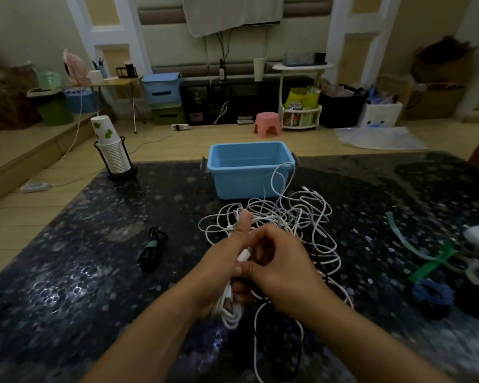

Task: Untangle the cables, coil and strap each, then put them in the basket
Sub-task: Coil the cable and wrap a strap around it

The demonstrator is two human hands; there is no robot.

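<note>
White cable coil (228,308): gripped in my left hand (219,272), right hand (277,261) pinching its plug end. Black cable (151,251) strapped, on table (not binned yet). White tangle (288,217) left; blue basket (246,172) empty; straps (415,244) at right.

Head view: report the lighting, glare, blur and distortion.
Head view: dim overall; glare patches on the glossy dark table; wide-angle bending at the edges; left hand and right hand slightly soft, the white cable coil below them motion-blurred; blue basket reasonably sharp.
</note>
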